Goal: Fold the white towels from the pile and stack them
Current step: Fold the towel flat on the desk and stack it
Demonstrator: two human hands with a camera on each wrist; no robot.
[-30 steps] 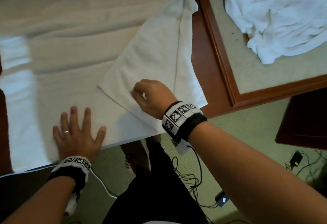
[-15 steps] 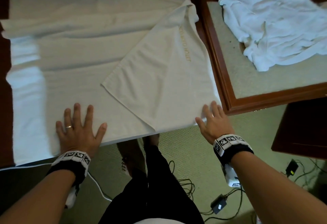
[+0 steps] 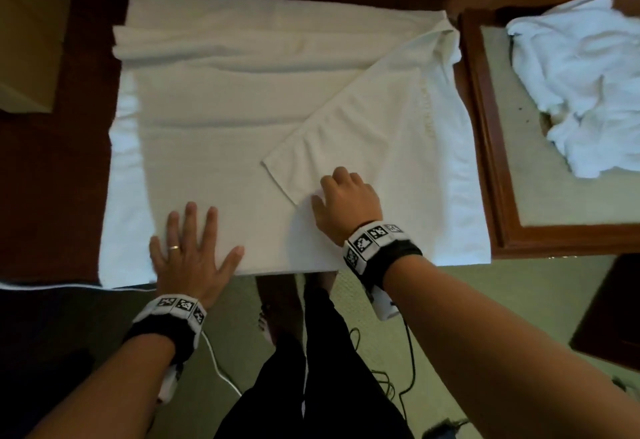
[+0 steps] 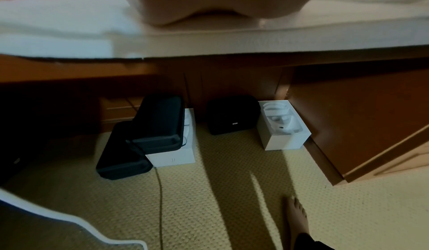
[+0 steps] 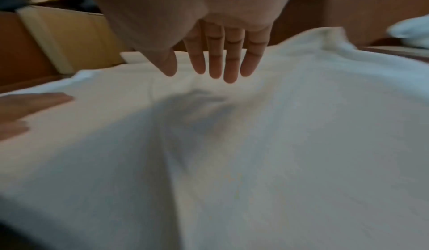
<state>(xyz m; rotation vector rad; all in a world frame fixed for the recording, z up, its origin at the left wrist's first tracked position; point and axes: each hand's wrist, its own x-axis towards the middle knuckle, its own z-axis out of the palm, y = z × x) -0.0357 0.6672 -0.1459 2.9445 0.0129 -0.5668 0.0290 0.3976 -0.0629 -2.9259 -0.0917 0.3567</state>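
Observation:
A large white towel [image 3: 221, 140] lies spread over the table, its right corner folded diagonally inward as a flap [image 3: 374, 120]. My left hand [image 3: 194, 248] lies flat with spread fingers on the towel near the front edge. My right hand [image 3: 329, 189] is at the flap's lower edge. In the right wrist view its fingers [image 5: 230, 70] point straight down just over the cloth [image 5: 278, 143] and hold nothing. The left wrist view shows only the heel of my left palm [image 4: 220, 2] on the towel's edge [image 4: 69, 24]. The pile of crumpled white towels [image 3: 581, 85] is at the upper right.
The pile sits on a wood-framed side table [image 3: 491, 161] that adjoins the right of my table. A tan box [image 3: 27, 40] stands at the far left. Cables [image 3: 391, 379] trail over the carpet by my legs. Black cases [image 4: 157, 125] and white boxes [image 4: 283, 125] stand under the table.
My right hand has moved from the towel's front right edge leftward onto the folded flap. My left hand has stayed flat in place.

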